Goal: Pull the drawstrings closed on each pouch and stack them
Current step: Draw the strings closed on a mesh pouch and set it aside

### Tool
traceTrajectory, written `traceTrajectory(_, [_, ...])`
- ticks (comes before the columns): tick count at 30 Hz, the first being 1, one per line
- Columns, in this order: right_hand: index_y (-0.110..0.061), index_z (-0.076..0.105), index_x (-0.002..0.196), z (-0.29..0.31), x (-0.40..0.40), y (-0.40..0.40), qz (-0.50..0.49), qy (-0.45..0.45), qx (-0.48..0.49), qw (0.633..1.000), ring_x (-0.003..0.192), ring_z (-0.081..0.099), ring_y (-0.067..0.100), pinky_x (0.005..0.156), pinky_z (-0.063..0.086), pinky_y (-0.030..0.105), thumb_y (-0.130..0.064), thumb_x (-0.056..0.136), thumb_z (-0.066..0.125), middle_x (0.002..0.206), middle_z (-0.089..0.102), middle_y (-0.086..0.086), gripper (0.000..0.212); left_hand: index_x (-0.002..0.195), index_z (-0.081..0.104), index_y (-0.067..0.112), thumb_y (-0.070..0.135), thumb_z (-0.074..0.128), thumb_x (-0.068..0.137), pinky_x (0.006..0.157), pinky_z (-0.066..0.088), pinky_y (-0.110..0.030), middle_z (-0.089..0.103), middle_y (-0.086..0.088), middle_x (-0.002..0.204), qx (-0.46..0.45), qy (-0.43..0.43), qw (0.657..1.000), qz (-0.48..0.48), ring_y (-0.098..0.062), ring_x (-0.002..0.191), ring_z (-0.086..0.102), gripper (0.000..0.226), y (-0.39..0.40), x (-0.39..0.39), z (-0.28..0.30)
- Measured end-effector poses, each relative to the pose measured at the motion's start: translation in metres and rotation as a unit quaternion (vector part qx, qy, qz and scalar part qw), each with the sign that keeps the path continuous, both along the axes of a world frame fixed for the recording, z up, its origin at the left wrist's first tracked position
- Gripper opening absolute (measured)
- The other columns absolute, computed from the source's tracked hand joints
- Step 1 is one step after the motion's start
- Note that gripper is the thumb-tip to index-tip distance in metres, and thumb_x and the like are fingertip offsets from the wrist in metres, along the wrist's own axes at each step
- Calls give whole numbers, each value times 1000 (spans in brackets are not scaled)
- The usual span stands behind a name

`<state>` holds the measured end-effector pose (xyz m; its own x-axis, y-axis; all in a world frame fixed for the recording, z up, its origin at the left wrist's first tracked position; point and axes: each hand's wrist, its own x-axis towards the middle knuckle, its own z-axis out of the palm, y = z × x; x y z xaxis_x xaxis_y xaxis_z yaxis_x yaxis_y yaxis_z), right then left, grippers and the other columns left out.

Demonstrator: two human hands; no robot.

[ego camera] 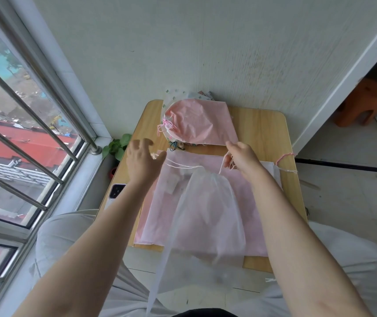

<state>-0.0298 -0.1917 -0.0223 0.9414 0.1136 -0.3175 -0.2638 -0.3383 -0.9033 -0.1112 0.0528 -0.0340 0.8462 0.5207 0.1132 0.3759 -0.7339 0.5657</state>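
At the centre of the small wooden table (263, 124), a sheer white pouch (208, 202) lies on top of flat pink pouches (249, 197), its gathered mouth toward twelve o'clock and its long axis running twelve to six, the bottom spilling over the near edge toward my lap. My right hand (242, 160) sits at one o'clock of that mouth, fingers curled, pinching the white drawstring (225, 162). My left hand (140, 161) hovers at ten o'clock, fingers spread and holding nothing, just beside a loose loop of cord (180, 165). I judge the cinch nearly done; the right hand is the nearer one to finish the pull, away toward two o'clock. Farther off at twelve o'clock rests the stack of closed pouches (196, 122), a pink one on top. A phone (115, 194) lies at eight o'clock.
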Motion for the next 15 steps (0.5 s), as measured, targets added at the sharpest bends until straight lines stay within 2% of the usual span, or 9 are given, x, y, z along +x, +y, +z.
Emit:
traceTrajectory(1, [-5,53,70,2,0,4,-8,3,21,1000,53,53,25,55,44,28,-29,100,43,57,62,13,39,106,65,12,44,58,91,81,42,-32,55,-6,117,-1,28,999,-19,-24,104,54,36,-8,2,6])
traceTrajectory(3, [-3,53,66,7,-1,10,-15,13,68,997,54,54,27,52,43,28,-27,100,42,56,61,16,43,86,73,9,52,44,96,70,47,-30,65,-5,94,-74,153,983,-74,-23,76,62,53,-27,7,19])
traceTrajectory(4, [-1,53,67,9,-2,13,-12,18,90,996,53,54,27,52,43,28,-26,101,42,56,61,17,43,81,72,7,57,38,97,73,50,-30,69,-6,88,-117,221,962,-106,-22,69,64,62,-37,8,24])
traceTrajectory(6, [1,54,75,14,-4,20,0,25,119,993,49,55,26,50,42,27,-26,103,42,58,61,16,40,87,67,6,66,29,95,81,53,-31,71,-10,89,-171,293,930,-140,-21,71,64,71,-55,9,29])
traceTrajectory(9, [-1,51,85,20,-7,27,4,30,152,988,47,55,24,48,42,27,-26,103,45,62,62,14,31,106,64,12,69,35,93,72,54,-27,67,-6,104,-288,239,921,-108,-17,85,61,65,-67,8,32])
traceTrajectory(12, [-4,50,92,24,-7,28,9,31,161,986,49,57,24,49,42,28,-26,102,46,66,64,14,25,97,72,15,57,53,92,81,54,-32,72,-6,103,-377,157,908,-97,-19,91,65,45,-67,6,35])
traceTrajectory(15, [-3,50,95,27,-8,28,12,29,151,988,50,57,24,48,39,27,-25,102,47,66,65,14,23,90,78,14,38,66,88,83,56,-33,75,-3,94,-392,116,905,-119,-16,81,66,27,-64,5,38])
